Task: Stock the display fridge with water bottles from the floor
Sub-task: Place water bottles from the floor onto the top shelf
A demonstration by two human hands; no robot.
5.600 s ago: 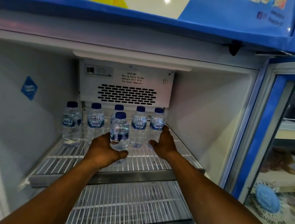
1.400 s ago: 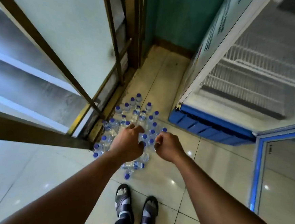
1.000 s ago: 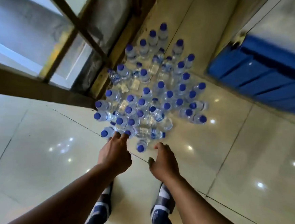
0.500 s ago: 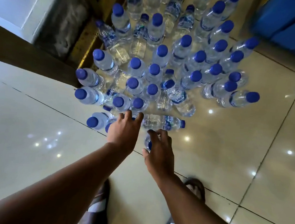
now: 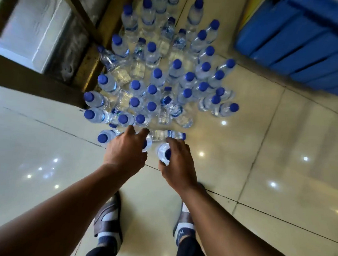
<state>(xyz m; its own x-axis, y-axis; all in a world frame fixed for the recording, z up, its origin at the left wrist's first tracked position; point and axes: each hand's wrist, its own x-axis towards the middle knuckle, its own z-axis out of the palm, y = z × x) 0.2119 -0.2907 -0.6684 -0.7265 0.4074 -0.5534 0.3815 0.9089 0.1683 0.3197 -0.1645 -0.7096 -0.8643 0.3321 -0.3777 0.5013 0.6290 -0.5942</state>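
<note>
Several small clear water bottles with blue caps [image 5: 157, 80] stand and lie in a cluster on the tiled floor. My left hand [image 5: 126, 150] is curled over a bottle [image 5: 145, 144] at the near edge of the cluster; only its cap and shoulder show past my fingers. My right hand [image 5: 178, 165] wraps around another bottle [image 5: 164, 152], whose cap points toward me. Just beyond both hands a bottle lies on its side [image 5: 167, 134]. The blue base grille of the display fridge [image 5: 304, 47] is at the upper right; its shelves are out of view.
A brown window frame and sill [image 5: 46, 77] border the bottles on the left. Glossy beige floor tiles [image 5: 273, 156] spread to the right and toward me. My two feet in sandals [image 5: 108, 222] stand right behind my hands.
I turned from the fridge shelf down to the floor bottles. In the last half second both hands closed onto the nearest bottles, and the right one tipped its bottle up toward me.
</note>
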